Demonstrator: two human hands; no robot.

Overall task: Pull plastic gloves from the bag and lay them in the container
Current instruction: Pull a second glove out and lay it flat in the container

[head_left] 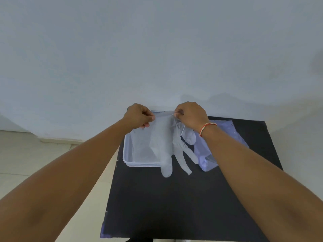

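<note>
Glove held spread above container — both hands engaged.
Left hand (139, 117) and right hand (189, 115) pinch the glove (164, 144) cuff; fingers dangle past the container (128, 154) rim; bag (208, 154) lies right of it.

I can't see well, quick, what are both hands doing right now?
Left hand: closed, pinching the plastic glove's cuff.
Right hand: closed, pinching the same glove's cuff at the other corner.

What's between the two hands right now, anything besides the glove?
Head view: only the plastic glove, its cuff stretched from the left hand to the right hand. Its fingers hang over the clear container and past the near rim.
</note>
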